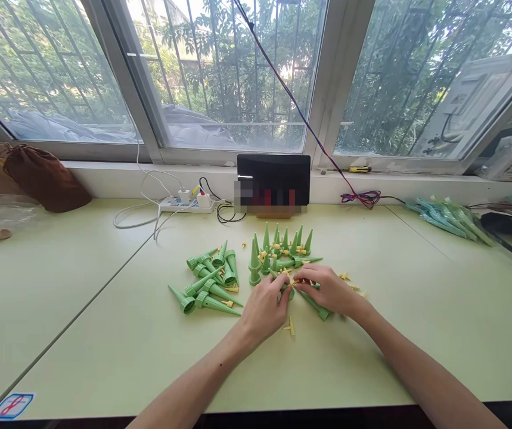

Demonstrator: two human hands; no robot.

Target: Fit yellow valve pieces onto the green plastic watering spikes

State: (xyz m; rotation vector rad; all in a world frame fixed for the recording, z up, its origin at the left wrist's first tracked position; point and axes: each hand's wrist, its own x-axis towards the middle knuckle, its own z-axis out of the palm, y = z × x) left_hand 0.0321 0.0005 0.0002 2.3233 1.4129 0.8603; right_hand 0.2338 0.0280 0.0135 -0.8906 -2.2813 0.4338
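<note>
My left hand (267, 302) is closed around a green plastic watering spike (291, 294), most of it hidden by the fingers. Facing it, my right hand (328, 288) pinches a small yellow valve piece (295, 282) at the spike's open end; whether the two touch I cannot tell. Another green spike (317, 307) lies under my right hand. A loose yellow T-shaped piece (291, 326) rests on the table in front of my hands. Just behind them, several upright spikes (266, 238) with yellow pieces stand grouped together.
To the left lies a pile of green spikes (211, 292) with a few yellow pieces. More yellow pieces (345, 277) are scattered on the right. At the window stand a dark-screened tablet (273, 173) and a white power strip (188, 205). Bagged parts (450, 219) lie far right.
</note>
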